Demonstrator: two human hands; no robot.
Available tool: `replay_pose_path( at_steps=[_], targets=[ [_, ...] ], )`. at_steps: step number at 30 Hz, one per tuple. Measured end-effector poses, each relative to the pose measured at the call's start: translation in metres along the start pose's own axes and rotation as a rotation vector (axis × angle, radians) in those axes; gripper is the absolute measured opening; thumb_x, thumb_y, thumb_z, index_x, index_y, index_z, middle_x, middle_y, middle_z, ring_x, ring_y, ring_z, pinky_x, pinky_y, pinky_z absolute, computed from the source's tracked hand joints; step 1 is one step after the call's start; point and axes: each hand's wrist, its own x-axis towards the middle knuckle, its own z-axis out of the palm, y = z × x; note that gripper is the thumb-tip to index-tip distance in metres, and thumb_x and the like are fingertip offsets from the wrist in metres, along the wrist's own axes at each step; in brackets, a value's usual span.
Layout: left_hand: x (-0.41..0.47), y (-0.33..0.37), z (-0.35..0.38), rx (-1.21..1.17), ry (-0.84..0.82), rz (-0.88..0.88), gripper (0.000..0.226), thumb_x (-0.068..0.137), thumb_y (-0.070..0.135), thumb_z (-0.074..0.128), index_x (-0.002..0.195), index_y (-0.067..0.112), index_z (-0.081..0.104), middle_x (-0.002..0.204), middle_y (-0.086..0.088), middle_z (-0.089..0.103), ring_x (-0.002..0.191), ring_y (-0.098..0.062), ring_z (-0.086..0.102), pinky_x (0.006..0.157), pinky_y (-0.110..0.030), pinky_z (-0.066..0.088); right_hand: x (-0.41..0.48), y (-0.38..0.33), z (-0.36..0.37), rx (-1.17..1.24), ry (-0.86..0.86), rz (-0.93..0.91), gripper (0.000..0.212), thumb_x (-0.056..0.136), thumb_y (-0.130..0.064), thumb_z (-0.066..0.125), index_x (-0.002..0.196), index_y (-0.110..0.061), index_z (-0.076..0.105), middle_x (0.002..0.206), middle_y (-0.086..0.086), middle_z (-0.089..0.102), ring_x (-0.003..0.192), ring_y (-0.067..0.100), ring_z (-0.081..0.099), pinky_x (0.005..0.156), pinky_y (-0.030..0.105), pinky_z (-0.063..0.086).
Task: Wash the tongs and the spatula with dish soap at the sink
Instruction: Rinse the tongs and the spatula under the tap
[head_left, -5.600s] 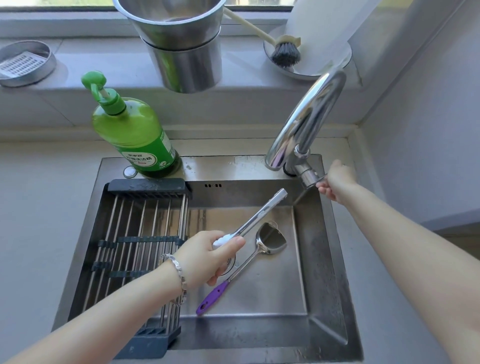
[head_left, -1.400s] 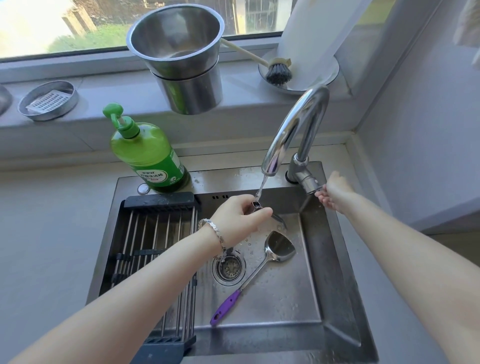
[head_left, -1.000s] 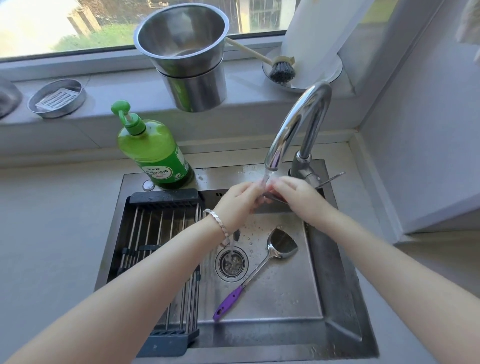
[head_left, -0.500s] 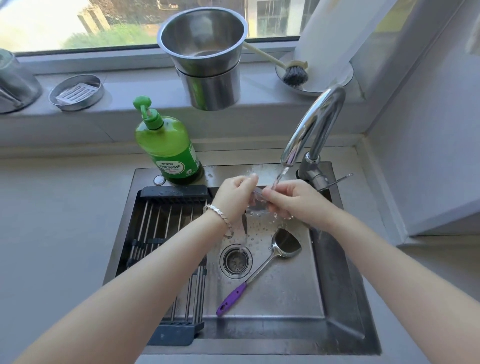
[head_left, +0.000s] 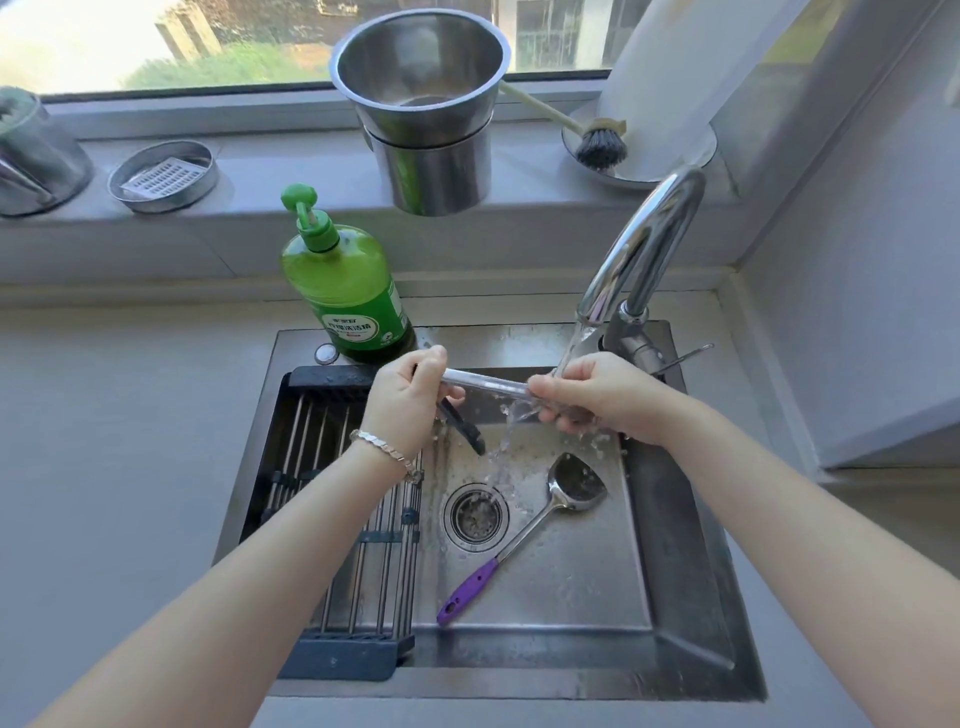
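Observation:
Both hands hold the steel tongs (head_left: 485, 383) level under running water from the faucet (head_left: 644, 249). My left hand (head_left: 408, 400) grips the tongs near their black-tipped ends, which point down at the sink. My right hand (head_left: 592, 397) is wrapped round the other end, right in the stream. The spatula (head_left: 524, 530), steel with a purple handle, lies on the bottom of the sink (head_left: 691, 597) beside the drain (head_left: 475, 514). A green dish soap bottle (head_left: 350, 291) with a pump stands at the sink's back left corner.
A black-framed drying rack (head_left: 337, 499) fills the sink's left side. On the window sill stand stacked steel pots (head_left: 426, 114), a round steel soap dish (head_left: 162, 176), a dish brush (head_left: 597, 143) and a paper towel roll (head_left: 670, 67). Grey counter surrounds the sink.
My right hand left the faucet lever and took hold of the tongs. Water is running, and my hands have slid apart along the tongs, baring more of the steel arm.

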Motion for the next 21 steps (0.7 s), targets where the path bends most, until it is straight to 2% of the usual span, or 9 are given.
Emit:
replay_pose_path(
  at_steps=[2, 5, 7, 9, 12, 15, 17, 19, 21],
  targets=[
    [-0.001, -0.002, -0.008, -0.006, 0.040, 0.020, 0.034, 0.094, 0.023, 0.047, 0.062, 0.014, 0.056, 0.061, -0.007, 0.058, 0.062, -0.022, 0.058, 0.088, -0.061, 0.047, -0.002, 0.007, 0.000, 0.319, -0.149, 0.059, 0.011, 0.090, -0.007, 0.055, 0.093, -0.003, 0.064, 0.075, 0.006, 0.068, 0.060, 0.008, 0.064, 0.060, 0.017, 0.054],
    [-0.003, -0.009, -0.020, -0.005, 0.068, 0.031, 0.034, 0.096, 0.015, 0.043, 0.064, 0.009, 0.053, 0.059, -0.005, 0.056, 0.058, -0.015, 0.059, 0.089, -0.060, 0.047, -0.004, 0.013, -0.001, 0.601, -0.185, 0.106, 0.022, 0.087, 0.007, 0.050, 0.105, 0.001, 0.061, 0.089, 0.014, 0.070, 0.075, 0.018, 0.071, 0.059, 0.018, 0.057],
    [-0.004, -0.014, -0.027, -0.014, 0.049, 0.031, 0.034, 0.093, 0.023, 0.046, 0.063, 0.008, 0.054, 0.051, 0.001, 0.059, 0.060, -0.021, 0.058, 0.089, -0.064, 0.045, -0.005, 0.012, 0.001, 0.591, -0.143, 0.133, 0.018, 0.082, 0.004, 0.056, 0.098, 0.001, 0.064, 0.087, 0.014, 0.070, 0.071, 0.017, 0.071, 0.054, 0.016, 0.056],
    [-0.006, -0.016, -0.031, -0.047, 0.048, 0.011, 0.032, 0.084, 0.032, 0.048, 0.059, 0.013, 0.056, 0.045, 0.002, 0.058, 0.060, -0.024, 0.056, 0.087, -0.068, 0.041, -0.004, 0.010, 0.003, 0.518, -0.078, 0.170, 0.015, 0.073, -0.006, 0.065, 0.087, -0.001, 0.067, 0.075, 0.010, 0.069, 0.060, 0.011, 0.068, 0.047, 0.013, 0.053],
    [-0.008, -0.019, -0.034, -0.084, 0.066, -0.006, 0.040, 0.093, 0.024, 0.045, 0.054, 0.017, 0.050, 0.039, 0.005, 0.053, 0.048, -0.006, 0.057, 0.091, -0.065, 0.043, -0.002, 0.010, 0.004, 0.407, -0.018, 0.186, 0.025, 0.067, -0.022, 0.069, 0.082, -0.002, 0.066, 0.060, 0.003, 0.067, 0.048, 0.005, 0.062, 0.042, 0.010, 0.048],
    [-0.010, -0.018, -0.032, -0.112, 0.077, -0.056, 0.046, 0.096, 0.022, 0.043, 0.050, 0.019, 0.052, 0.037, 0.005, 0.053, 0.052, -0.010, 0.056, 0.094, -0.063, 0.042, -0.001, 0.014, 0.007, 0.417, 0.015, 0.160, 0.020, 0.078, -0.022, 0.066, 0.082, -0.003, 0.065, 0.061, 0.003, 0.067, 0.051, 0.006, 0.064, 0.046, 0.011, 0.051],
    [-0.011, -0.016, -0.027, -0.071, 0.064, -0.081, 0.054, 0.095, 0.025, 0.044, 0.042, 0.022, 0.057, 0.038, 0.005, 0.055, 0.061, -0.018, 0.055, 0.091, -0.054, 0.046, -0.002, 0.021, 0.006, 0.521, 0.081, 0.161, 0.015, 0.089, -0.015, 0.057, 0.084, -0.002, 0.064, 0.067, 0.007, 0.068, 0.058, 0.010, 0.067, 0.049, 0.014, 0.054],
    [-0.011, -0.015, -0.019, 0.061, 0.005, -0.053, 0.050, 0.096, 0.025, 0.045, 0.047, 0.019, 0.054, 0.044, 0.006, 0.061, 0.063, -0.017, 0.059, 0.077, -0.039, 0.047, -0.006, 0.029, 0.003, 0.592, 0.136, 0.196, 0.017, 0.094, -0.013, 0.052, 0.089, -0.002, 0.064, 0.077, 0.010, 0.068, 0.066, 0.014, 0.068, 0.055, 0.019, 0.057],
    [-0.013, -0.014, -0.008, 0.204, -0.111, -0.038, 0.043, 0.094, 0.027, 0.048, 0.053, 0.015, 0.052, 0.049, 0.007, 0.064, 0.064, -0.014, 0.062, 0.069, -0.033, 0.044, -0.013, 0.037, 0.000, 0.631, 0.204, 0.219, 0.019, 0.095, -0.014, 0.049, 0.090, -0.001, 0.062, 0.078, 0.010, 0.066, 0.066, 0.015, 0.067, 0.057, 0.021, 0.058]
  ],
)
